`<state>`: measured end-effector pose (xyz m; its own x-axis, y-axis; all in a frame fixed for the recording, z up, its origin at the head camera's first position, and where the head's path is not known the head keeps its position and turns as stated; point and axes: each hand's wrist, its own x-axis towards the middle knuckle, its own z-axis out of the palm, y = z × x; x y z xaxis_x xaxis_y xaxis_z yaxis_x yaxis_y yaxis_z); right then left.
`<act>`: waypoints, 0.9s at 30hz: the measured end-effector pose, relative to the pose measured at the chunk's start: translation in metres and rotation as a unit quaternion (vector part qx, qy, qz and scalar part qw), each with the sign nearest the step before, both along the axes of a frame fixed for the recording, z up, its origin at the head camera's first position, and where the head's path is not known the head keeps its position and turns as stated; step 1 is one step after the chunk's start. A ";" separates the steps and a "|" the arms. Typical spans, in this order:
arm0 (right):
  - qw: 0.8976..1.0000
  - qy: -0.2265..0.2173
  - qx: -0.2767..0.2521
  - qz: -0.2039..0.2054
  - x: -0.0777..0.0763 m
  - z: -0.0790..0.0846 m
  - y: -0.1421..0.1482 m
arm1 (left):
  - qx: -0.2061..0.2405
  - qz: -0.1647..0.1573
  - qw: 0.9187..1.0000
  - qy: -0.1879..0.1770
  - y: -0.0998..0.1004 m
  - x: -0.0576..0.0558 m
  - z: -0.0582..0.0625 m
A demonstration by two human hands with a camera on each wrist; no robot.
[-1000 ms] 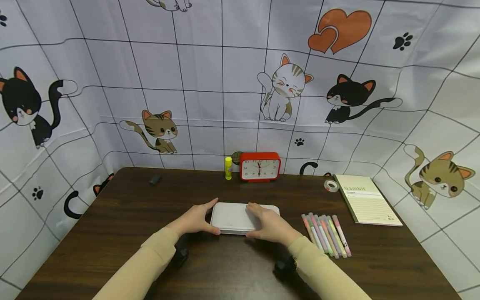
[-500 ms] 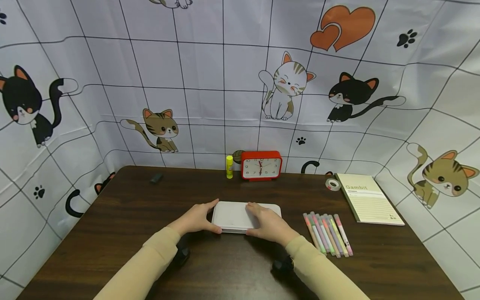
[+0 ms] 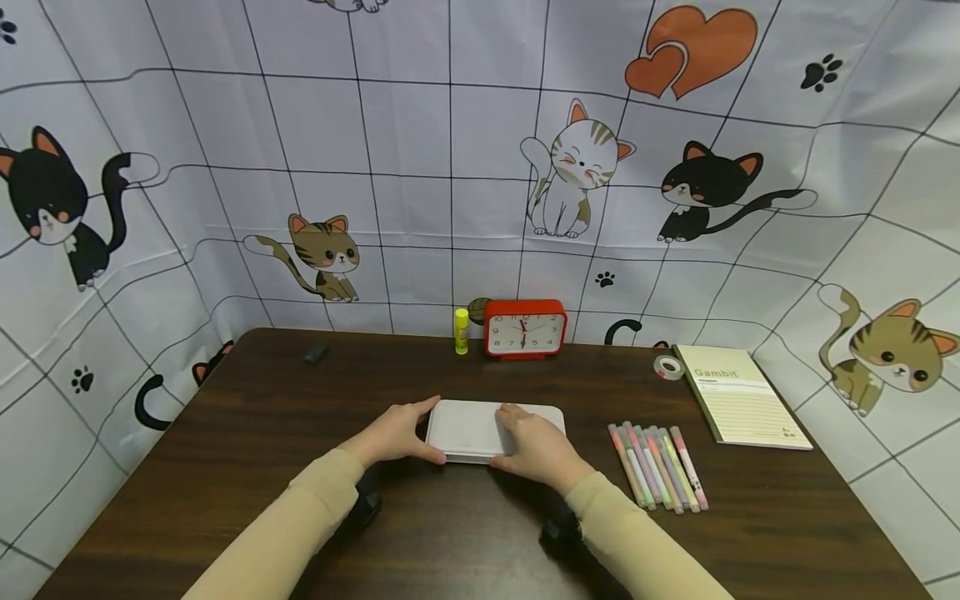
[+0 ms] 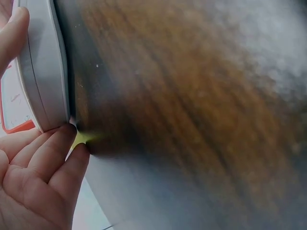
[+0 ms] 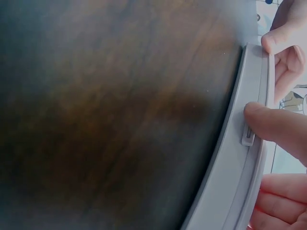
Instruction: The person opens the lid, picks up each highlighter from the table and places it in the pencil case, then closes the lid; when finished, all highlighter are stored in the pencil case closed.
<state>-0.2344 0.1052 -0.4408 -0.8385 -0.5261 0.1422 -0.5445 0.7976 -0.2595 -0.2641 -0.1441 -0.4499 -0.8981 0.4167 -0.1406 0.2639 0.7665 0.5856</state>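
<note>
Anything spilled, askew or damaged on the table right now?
Nothing stands out: no spill or damage shows. The case looks closed, the clock and yellow tube stand upright, and the pens lie in a slightly slanted row.

forearms angled inward | left fingers, right fingers bent | thumbs opposed

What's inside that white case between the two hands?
The white case looks closed, so its contents, if any, are covered and I can't tell. Only the outside shows, including a small catch-like piece at the right hand.
</note>
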 end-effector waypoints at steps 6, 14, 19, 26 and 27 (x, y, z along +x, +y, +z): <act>1.000 0.001 0.021 -0.001 0.000 0.005 -0.004 | -0.002 0.006 1.000 -0.008 0.000 0.000 0.002; 0.997 0.044 0.062 0.014 0.000 0.008 -0.007 | -0.014 0.000 1.000 -0.007 0.001 -0.002 0.002; 0.995 0.072 0.071 0.025 -0.001 0.008 -0.008 | -0.027 -0.010 1.000 0.002 0.003 -0.001 0.004; 0.993 0.077 0.080 0.032 -0.001 0.008 -0.009 | -0.028 -0.009 1.000 0.007 0.003 0.000 0.000; 0.993 0.077 0.080 0.033 -0.001 0.008 -0.009 | -0.028 -0.009 1.000 0.007 0.003 0.000 -0.001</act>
<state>-0.2358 0.0961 -0.4325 -0.7756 -0.6062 0.1760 -0.6210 0.7827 -0.0410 -0.2644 -0.1415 -0.4506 -0.8927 0.4247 -0.1505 0.2864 0.7927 0.5382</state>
